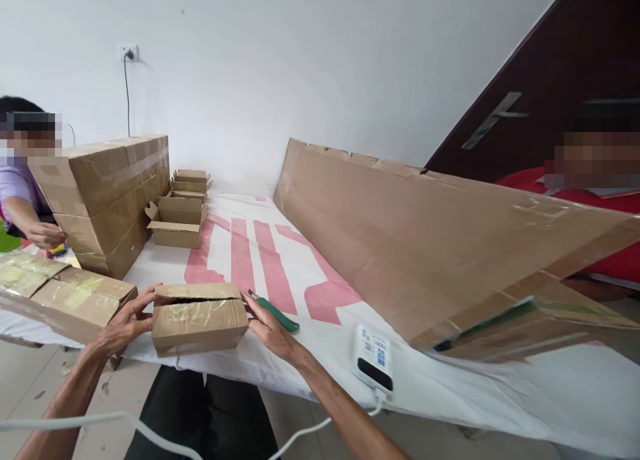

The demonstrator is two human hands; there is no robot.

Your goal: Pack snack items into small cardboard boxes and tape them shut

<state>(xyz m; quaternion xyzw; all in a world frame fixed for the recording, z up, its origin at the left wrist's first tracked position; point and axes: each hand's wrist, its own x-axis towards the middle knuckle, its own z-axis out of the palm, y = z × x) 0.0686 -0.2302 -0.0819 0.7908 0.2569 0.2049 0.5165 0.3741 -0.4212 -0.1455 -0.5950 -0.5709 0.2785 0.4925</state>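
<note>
A small cardboard box [200,323] sits at the front edge of the table, its top flaps folded over with a dark gap between them and shiny tape on its near side. My left hand [125,323] grips its left end, fingers along the side. At the opposite end, my right hand [267,327] presses against the box with its fingers and thumb. Just beyond the right hand lies a green-handled tool [277,315], its dark tip close to my fingertips; its exact kind cannot be made out.
Taped cardboard boxes [107,187] are stacked at left, with more boxes [75,297] before them. Open cartons [177,223] stand behind. A large cardboard sheet [400,247] leans at right. A white device [373,357] has a cable. Co-workers sit at left [23,187] and right [600,220].
</note>
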